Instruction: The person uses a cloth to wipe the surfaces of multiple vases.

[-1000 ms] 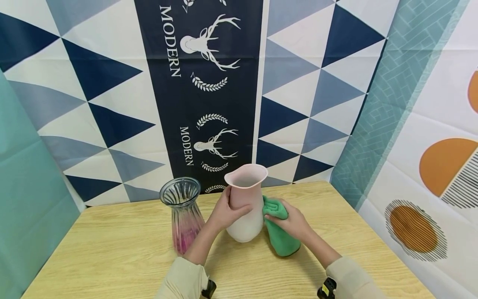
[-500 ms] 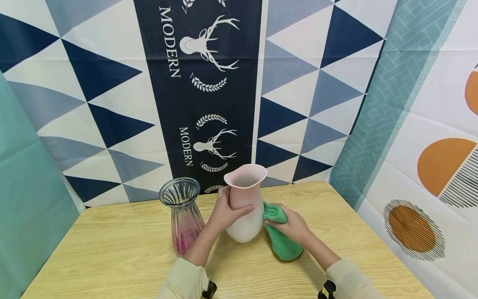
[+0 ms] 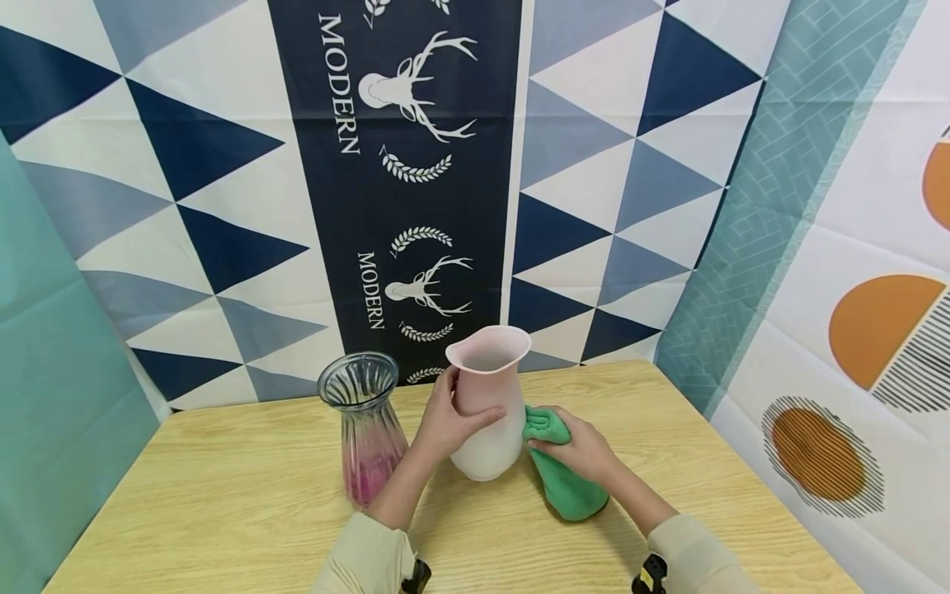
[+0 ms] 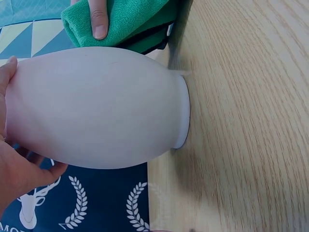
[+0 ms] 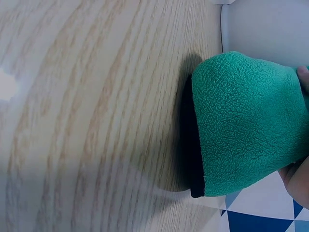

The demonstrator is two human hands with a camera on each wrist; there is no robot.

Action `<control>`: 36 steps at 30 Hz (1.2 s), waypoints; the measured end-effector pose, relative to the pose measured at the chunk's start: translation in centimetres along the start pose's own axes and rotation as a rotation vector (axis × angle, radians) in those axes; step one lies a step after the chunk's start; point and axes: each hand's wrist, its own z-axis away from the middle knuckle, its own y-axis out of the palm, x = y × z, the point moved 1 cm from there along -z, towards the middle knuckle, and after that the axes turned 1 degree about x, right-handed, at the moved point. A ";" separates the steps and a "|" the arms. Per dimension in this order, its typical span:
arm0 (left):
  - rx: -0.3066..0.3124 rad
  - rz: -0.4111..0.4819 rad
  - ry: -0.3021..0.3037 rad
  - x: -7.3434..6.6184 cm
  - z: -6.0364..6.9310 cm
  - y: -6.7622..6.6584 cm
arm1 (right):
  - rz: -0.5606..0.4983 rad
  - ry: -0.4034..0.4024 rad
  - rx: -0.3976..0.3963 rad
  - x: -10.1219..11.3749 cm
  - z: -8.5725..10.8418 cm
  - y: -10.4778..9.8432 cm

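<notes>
A pink-to-white vase [image 3: 490,421] with a wavy rim stands upright on the wooden table. My left hand [image 3: 453,421] grips its upper left side, thumb across the front and fingers around the back. In the left wrist view the vase body [image 4: 101,106] fills the middle, its base on the table. My right hand [image 3: 582,445] pinches a folded green cloth [image 3: 564,483] against the vase's right side. The cloth [image 5: 246,125] hangs down with its dark edge close above the tabletop in the right wrist view. Fingers behind the cloth are partly hidden.
A ribbed glass vase [image 3: 364,437], grey-blue at the top and pink below, stands left of my left forearm. Behind the table [image 3: 223,495] hangs a patterned curtain [image 3: 416,190] with triangles and deer heads.
My right hand with the cloth has slid slightly down along the vase's side, and the cloth's lower end has swung a little right. The left hand and vase have stayed put.
</notes>
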 end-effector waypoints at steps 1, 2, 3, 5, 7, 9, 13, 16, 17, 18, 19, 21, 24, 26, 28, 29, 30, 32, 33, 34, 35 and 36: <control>0.001 0.010 -0.001 -0.1 0.0 0.0 | -0.003 0.004 0.003 0.0 0.0 0.0; 0.002 0.011 0.003 -0.5 0.2 -0.1 | -0.007 0.006 0.006 -0.1 -0.1 0.0; 0.003 0.015 0.004 -1.0 0.4 -0.2 | -0.009 0.007 0.009 -0.1 -0.1 0.1; 0.005 0.014 -0.008 -2.1 0.8 -0.4 | -0.011 0.007 0.013 -0.2 -0.1 0.1; 0.008 0.013 -0.022 -2.7 1.0 -0.5 | -0.009 0.004 0.016 -0.2 0.0 0.2; 0.003 0.014 -0.034 -2.3 0.9 -0.4 | 0.002 -0.003 0.022 -0.3 0.0 0.2; -0.014 0.016 -0.038 -0.1 0.2 0.0 | 0.034 -0.015 0.030 -0.4 0.0 0.2; -0.024 0.014 -0.028 0.3 0.2 0.1 | 0.044 -0.018 0.034 -0.4 0.0 0.1; -0.025 0.013 -0.029 0.3 0.2 0.1 | 0.044 -0.017 0.036 -0.3 0.0 0.0; -0.026 0.012 -0.029 0.3 0.2 0.1 | 0.042 -0.018 0.040 -0.3 0.1 -0.1; -0.027 0.012 -0.030 0.3 0.2 0.1 | 0.035 -0.022 0.044 -0.3 0.1 -0.2; -0.028 0.008 -0.035 0.2 0.3 0.1 | 0.005 -0.016 0.044 -0.1 0.1 -0.5; -0.026 0.008 -0.040 0.1 0.3 0.0 | -0.060 -0.020 0.027 0.2 0.1 -0.9; -0.024 0.017 -0.039 0.1 0.2 0.0 | -0.101 -0.023 0.002 0.4 -0.1 -1.3; -0.025 0.023 -0.033 0.1 0.2 0.0 | -0.125 -0.044 -0.024 0.5 -0.2 -1.5; -0.025 0.023 -0.030 0.2 0.1 0.0 | -0.131 -0.053 -0.034 0.5 -0.3 -1.6; -0.025 0.026 -0.027 0.3 0.1 0.0 | -0.135 -0.062 -0.047 0.5 -0.4 -1.7; -0.025 0.022 -0.018 0.3 0.1 0.0 | -0.144 -0.071 -0.071 0.6 -0.6 -2.0; -0.026 0.015 -0.014 0.3 0.1 0.1 | -0.148 -0.075 -0.080 0.7 -0.7 -2.1; -0.027 0.011 -0.011 0.3 0.1 0.1 | -0.153 -0.075 -0.087 0.9 -0.8 -2.3; -0.029 0.006 -0.008 0.3 0.1 0.1 | -0.157 -0.080 -0.095 1.1 -0.9 -2.4; -0.030 0.004 -0.004 0.3 0.1 0.1 | -0.159 -0.088 -0.105 1.3 -1.0 -2.5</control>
